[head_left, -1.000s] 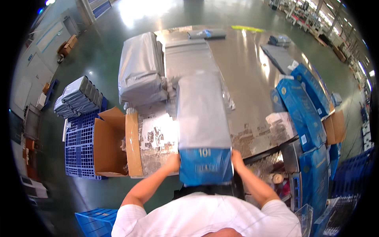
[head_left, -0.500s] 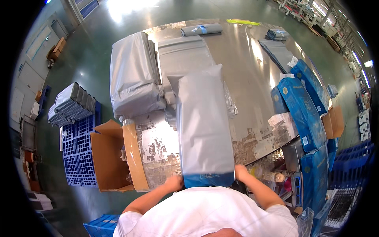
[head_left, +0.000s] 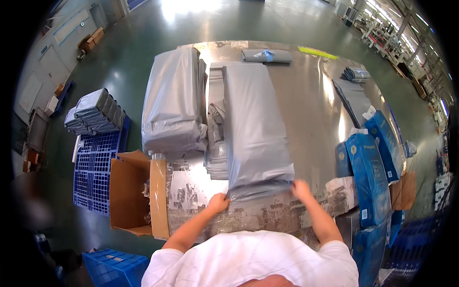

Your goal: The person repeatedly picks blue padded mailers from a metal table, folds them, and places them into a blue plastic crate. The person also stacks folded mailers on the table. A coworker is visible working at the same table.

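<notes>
A long grey plastic bag [head_left: 258, 134] lies on the metal-topped table, with something bulky inside filling it out. At its near end the bag's mouth is gathered and creased, with a bluish tint showing. My left hand [head_left: 219, 203] is closed on the left corner of that mouth. On the opposite corner, my right hand [head_left: 301, 190] also grips the plastic; its fingers are slightly blurred. Beneath and to the left of this bag is a pile of flat grey bags [head_left: 217, 165], partly covered. Left of that stands a tall stack of filled grey bags [head_left: 172, 105].
Blue packs [head_left: 370, 177] lean along the table's right side. An open cardboard box [head_left: 131, 191] adjoins its left edge. Rolled grey bags [head_left: 265, 56] lie at the far edge. A blue pallet [head_left: 100, 167] bears grey packages on the left; a blue crate [head_left: 117, 268] sits lower left.
Both hands have moved forward, away from my body, taking the filled grey bag farther onto the table. The blue pack end that showed at its mouth is now covered by grey plastic.
</notes>
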